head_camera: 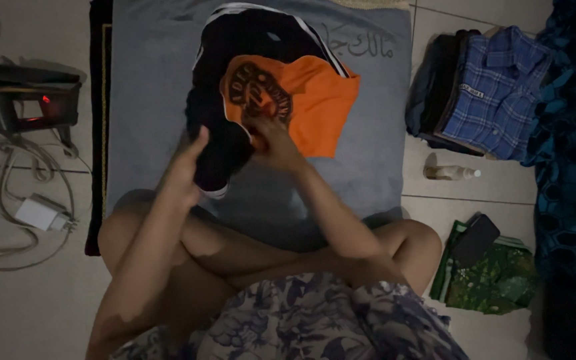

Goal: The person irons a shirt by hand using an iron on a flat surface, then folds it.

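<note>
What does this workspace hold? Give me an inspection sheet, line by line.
Surface: grey cloth spread on tiled floor.
Job's things: black-and-orange garment on the cloth.
Clutter: folded blue plaid shirt, small bottle, dark pouch on green fabric.
Grippers: left hand grips the garment's black part; right hand pinches its orange part.
Cables: white charger with loose cords.
Surroundings: clothes iron, blue patterned fabric.
</note>
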